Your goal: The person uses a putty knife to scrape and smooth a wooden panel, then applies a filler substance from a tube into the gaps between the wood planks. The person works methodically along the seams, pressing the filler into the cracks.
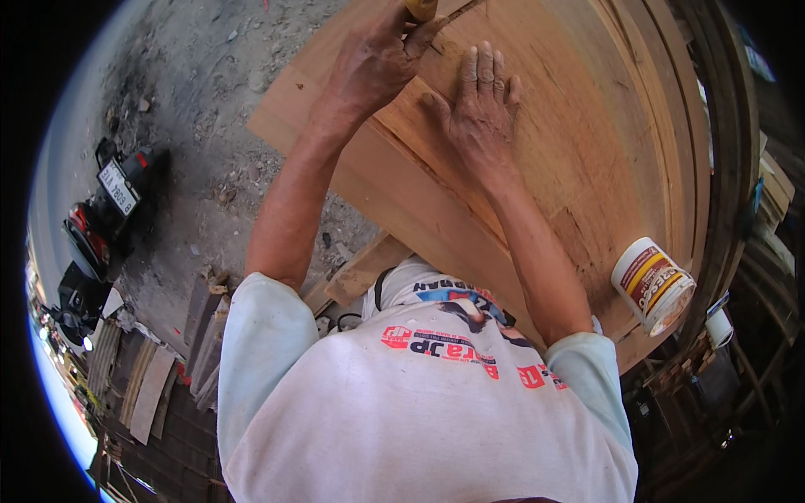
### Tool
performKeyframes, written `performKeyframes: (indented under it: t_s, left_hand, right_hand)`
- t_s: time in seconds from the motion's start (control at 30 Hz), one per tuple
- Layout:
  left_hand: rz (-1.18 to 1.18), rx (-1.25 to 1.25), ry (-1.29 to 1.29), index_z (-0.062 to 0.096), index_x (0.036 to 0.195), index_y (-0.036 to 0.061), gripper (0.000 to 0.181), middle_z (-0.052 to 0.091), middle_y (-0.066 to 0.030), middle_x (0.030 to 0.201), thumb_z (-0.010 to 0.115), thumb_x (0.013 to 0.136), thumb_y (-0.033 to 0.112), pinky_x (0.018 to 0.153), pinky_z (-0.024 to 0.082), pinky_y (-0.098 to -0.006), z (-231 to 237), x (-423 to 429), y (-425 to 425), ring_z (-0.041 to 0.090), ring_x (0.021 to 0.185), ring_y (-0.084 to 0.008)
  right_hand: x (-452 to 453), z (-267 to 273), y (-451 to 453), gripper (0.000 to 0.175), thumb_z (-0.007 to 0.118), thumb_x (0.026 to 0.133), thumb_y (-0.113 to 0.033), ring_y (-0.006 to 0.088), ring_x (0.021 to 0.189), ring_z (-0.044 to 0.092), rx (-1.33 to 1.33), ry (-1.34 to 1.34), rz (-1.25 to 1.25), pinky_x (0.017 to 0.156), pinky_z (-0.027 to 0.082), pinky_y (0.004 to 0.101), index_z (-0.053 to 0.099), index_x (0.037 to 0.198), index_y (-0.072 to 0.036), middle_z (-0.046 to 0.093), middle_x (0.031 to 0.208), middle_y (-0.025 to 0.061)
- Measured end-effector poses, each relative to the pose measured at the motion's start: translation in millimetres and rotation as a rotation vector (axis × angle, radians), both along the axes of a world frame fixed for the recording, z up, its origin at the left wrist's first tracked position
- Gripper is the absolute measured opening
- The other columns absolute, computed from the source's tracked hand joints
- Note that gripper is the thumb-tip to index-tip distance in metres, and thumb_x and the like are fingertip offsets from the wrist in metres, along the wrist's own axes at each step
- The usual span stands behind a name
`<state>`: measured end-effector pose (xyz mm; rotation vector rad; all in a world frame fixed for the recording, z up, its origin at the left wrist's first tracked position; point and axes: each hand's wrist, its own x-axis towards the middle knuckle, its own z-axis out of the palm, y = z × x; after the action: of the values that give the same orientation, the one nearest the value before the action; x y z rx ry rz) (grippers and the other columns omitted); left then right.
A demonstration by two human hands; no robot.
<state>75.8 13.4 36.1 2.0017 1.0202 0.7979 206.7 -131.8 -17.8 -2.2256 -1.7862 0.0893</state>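
Observation:
My left hand (377, 66) is closed around a yellowish rounded handle (421, 7) at the top of the picture. The tool's other end is cut off by the frame edge, so its kind cannot be told. My right hand (481, 119) lies palm down on a wide wooden board (566, 126), thumb spread to the side and fingers stretched forward. It holds nothing. Between the hands a dark seam runs along the board beside a paler wooden plank (409, 182). The wood near the right hand has rough, darker patches.
A white plastic tub (648, 283) with a maroon and yellow label stands at the right of the boards. More planks (679, 126) stack along the right. Timber offcuts (207, 333) lie at the lower left. A motorcycle (104, 214) is parked on rubble-strewn ground (207, 126).

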Motion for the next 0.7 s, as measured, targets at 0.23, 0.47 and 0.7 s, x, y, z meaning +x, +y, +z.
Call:
performKeyframes:
  t_s: [0.23,0.47,0.7]
  left_hand:
    - [0.005,-0.059,-0.091,0.067,0.118,0.0019,0.028,0.075,-0.0194,0.098,0.071,0.103,0.025,0.075,0.055,-0.0424,-7,1,-1,0.073,0.087,-0.0326]
    - [-0.014,-0.156,-0.067,0.067,0.117,0.0023,0.029,0.075,-0.0183,0.095,0.071,0.103,0.027,0.076,0.055,-0.0408,-7,-2,6,0.072,0.086,-0.03]
    - [0.034,-0.161,-0.071,0.066,0.117,0.0008,0.029,0.073,-0.0202,0.092,0.07,0.104,0.026,0.074,0.055,-0.0418,-1,-2,1,0.072,0.082,-0.0314]
  right_hand:
    - [5,-1,22,0.084,0.058,0.1,-0.06,0.0331,0.155,0.032,0.071,-0.04,0.099,0.124,0.019,0.0608,0.04,0.158,-0.001,0.038,0.165,0.0183]
    - [8,-2,-17,0.085,0.059,0.099,-0.061,0.0324,0.157,0.029,0.038,0.054,0.13,0.124,0.018,0.0594,0.04,0.158,-0.003,0.036,0.166,0.0195]
    - [1,7,-30,0.085,0.059,0.097,-0.066,0.0372,0.157,0.025,-0.024,-0.035,0.205,0.124,0.018,0.0592,0.04,0.162,-0.013,0.029,0.168,0.0216]
